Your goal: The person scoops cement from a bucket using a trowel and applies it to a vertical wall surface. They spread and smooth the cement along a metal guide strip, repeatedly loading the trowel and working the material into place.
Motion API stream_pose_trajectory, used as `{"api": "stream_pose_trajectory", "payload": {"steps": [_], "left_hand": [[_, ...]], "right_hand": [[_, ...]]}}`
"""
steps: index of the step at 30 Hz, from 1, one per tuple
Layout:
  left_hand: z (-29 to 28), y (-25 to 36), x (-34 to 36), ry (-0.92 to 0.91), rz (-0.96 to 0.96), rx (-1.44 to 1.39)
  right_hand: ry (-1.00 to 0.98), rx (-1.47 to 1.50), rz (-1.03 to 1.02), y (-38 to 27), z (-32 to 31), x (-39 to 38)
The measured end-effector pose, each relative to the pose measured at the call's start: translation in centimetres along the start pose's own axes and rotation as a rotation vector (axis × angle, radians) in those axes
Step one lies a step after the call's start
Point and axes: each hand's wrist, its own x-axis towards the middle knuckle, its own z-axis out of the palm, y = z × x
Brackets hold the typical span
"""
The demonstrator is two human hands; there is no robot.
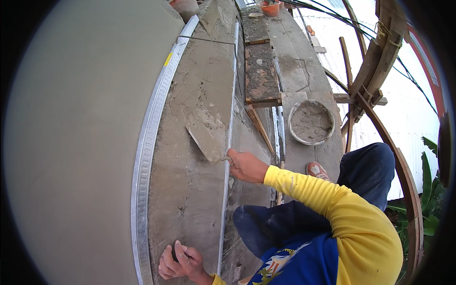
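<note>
My right hand (248,166) is closed around the handle of a trowel (202,141). Its flat blade lies against a band of wet grey mortar (185,199), where rough mortar is heaped by the blade's upper edge. Low in the view, my left hand (183,263) is beside the same band with fingers curled; a dark patch shows between them, and I cannot make out whether it is an object. A long metal straightedge (144,183) runs along the band's left side, and a thin metal strip (230,128) edges its right side.
Smooth grey plaster (76,142) fills the left. A bucket (291,127) of mortar stands on the plank platform (297,52) at right, near my foot. Mortar-crusted boards (261,71) lie beyond, with an orange tub (270,9) at the far end. Wooden poles (380,61) and cables border the right.
</note>
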Motion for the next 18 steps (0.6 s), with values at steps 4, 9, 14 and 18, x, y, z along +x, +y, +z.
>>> {"api": "stream_pose_trajectory", "payload": {"steps": [4, 9, 14, 18], "left_hand": [[-0.6, 0.1, 0.1, -0.013, 0.003, 0.032], [-1.6, 1.5, 1.6, -0.008, -0.07, 0.028], [-1.6, 1.7, 2.0, -0.026, -0.082, 0.048], [-0.3, -0.1, 0.3, -0.003, 0.032, 0.029]], "right_hand": [[-0.159, -0.055, 0.535, 2.3, -7.3, -8.0], [0.181, 0.493, 0.903, 5.4, -17.8, -8.7], [0.107, -0.341, 1.261, 15.9, -24.5, -14.5], [0.041, -0.178, 1.338, 23.8, -25.4, -14.8]]}}
